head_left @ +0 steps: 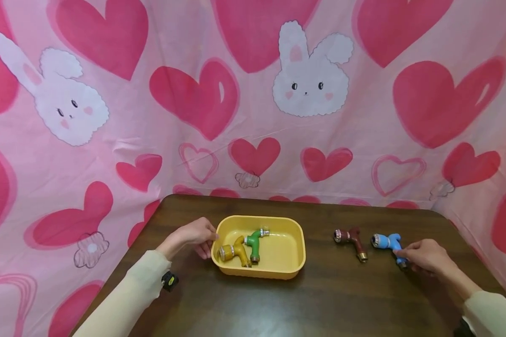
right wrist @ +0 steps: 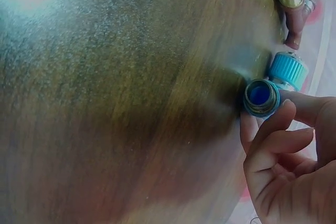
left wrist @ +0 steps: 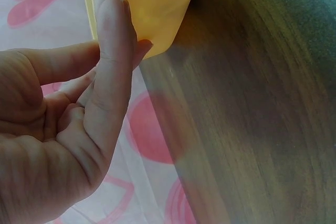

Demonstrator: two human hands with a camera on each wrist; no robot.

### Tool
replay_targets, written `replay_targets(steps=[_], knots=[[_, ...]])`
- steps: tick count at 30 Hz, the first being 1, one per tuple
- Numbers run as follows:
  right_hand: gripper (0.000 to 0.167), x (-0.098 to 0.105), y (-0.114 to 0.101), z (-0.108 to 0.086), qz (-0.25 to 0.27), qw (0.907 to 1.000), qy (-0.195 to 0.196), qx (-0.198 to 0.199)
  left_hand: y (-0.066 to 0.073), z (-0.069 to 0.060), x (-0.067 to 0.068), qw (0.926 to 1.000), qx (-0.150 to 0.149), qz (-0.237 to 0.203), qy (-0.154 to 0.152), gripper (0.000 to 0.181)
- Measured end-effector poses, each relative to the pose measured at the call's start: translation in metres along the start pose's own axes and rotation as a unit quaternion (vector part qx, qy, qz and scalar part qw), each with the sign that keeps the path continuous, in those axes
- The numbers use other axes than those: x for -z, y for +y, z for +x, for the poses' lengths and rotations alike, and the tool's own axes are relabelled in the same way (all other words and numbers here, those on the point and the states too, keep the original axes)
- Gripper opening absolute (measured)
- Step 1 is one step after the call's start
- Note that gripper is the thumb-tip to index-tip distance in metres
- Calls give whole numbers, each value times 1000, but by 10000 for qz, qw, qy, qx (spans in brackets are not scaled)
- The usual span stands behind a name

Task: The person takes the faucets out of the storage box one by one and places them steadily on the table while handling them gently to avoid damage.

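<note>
At the left end of a yellow tub [head_left: 280,271], my left hand [head_left: 197,236] pinches the rim; the left wrist view shows its fingers against the tub's wall [left wrist: 157,14]. Inside the tub lie a yellow angle valve [head_left: 238,251] and a green angle valve [head_left: 254,243], side by side. On the right, my right hand [head_left: 427,257] holds the lower end of a blue angle valve [head_left: 389,241] between thumb and fingers. Its threaded opening [right wrist: 261,98] faces the right wrist camera. A dark red angle valve [head_left: 354,238] lies to the left of the blue one.
Everything stands on a dark brown wooden table [head_left: 320,304] with rounded far corners. A pink cloth [head_left: 253,121] with hearts and rabbits hangs behind and at both sides. The dark red valve lies between the tub and the blue valve.
</note>
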State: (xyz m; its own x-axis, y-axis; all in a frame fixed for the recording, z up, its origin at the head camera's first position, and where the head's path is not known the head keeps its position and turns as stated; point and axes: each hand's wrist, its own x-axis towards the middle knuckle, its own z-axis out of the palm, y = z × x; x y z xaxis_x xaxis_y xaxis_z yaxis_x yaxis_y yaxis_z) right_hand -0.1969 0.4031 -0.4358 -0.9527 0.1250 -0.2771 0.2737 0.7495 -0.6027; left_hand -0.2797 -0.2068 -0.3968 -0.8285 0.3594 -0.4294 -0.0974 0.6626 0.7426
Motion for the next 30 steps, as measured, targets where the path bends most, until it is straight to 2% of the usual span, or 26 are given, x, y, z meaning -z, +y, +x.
replay_targets(steps=[12, 23, 30], knots=[[64, -2, 5, -1, -129, 9998, 133, 32, 0, -2, -1, 9999, 94, -46, 29, 23], [61, -3, 2, -6, -159, 9989, 368, 232, 1, -2, 0, 9999, 120, -75, 35, 22], [62, 0, -10, -14, -411, 9976, 484, 291, 0, -2, -1, 9998, 162, -69, 101, 22]])
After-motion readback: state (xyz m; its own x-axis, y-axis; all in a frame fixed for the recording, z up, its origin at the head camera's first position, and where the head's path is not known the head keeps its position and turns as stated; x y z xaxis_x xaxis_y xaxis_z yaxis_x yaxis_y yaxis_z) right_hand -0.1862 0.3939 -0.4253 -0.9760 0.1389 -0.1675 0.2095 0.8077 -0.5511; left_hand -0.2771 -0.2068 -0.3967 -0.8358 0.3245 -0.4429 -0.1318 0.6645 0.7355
